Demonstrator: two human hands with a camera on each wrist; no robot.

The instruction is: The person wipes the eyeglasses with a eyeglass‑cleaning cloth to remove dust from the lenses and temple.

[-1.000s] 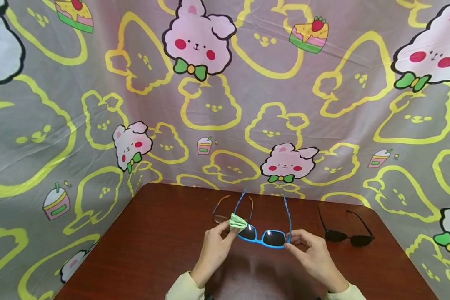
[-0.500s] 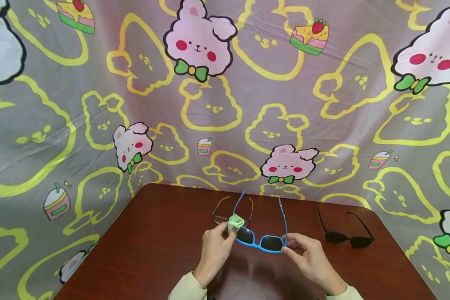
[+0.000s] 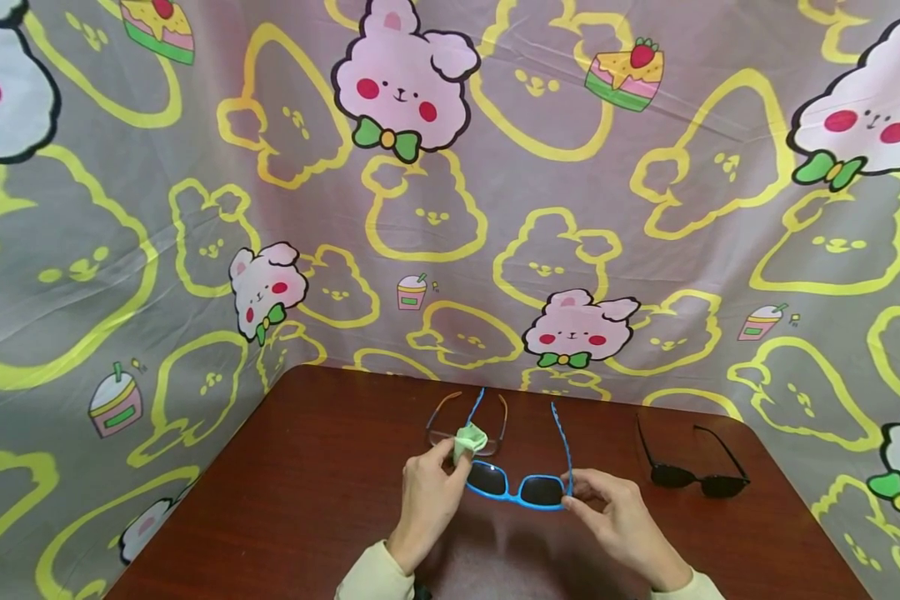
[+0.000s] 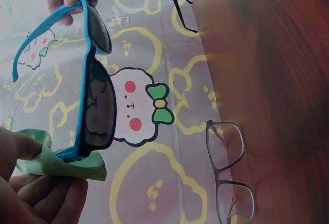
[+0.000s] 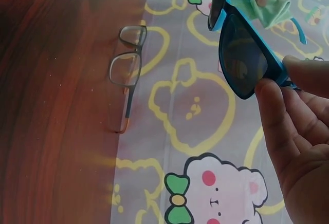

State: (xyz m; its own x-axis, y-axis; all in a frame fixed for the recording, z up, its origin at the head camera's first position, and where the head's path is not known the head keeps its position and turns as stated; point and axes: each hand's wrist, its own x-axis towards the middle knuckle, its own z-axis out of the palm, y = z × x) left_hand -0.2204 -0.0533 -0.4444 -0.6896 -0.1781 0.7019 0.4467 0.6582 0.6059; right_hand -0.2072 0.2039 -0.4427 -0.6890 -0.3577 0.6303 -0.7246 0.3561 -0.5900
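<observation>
A pair of blue-framed sunglasses (image 3: 513, 495) is held above the table between both hands, dark lenses toward me and temples pointing away. My left hand (image 3: 429, 498) pinches a light green cloth (image 3: 468, 440) around the left end of the frame; in the left wrist view the cloth (image 4: 61, 163) wraps that corner. With thumb and fingers, my right hand (image 3: 621, 518) grips the other end by the hinge, as the right wrist view shows on the sunglasses (image 5: 244, 54). Part of the left temple is hidden behind the cloth.
Clear glasses (image 3: 487, 443) with orange temple tips lie on the brown table (image 3: 292, 483) behind the left hand. Black sunglasses (image 3: 697, 478) lie to the right. A cartoon-printed curtain (image 3: 435, 183) hangs behind the table and along both sides.
The blue sunglasses have moved a little down and to the left, with their right temple swinging leftward. The cloth has shifted and bunched at the left end. Both hands keep their hold.
</observation>
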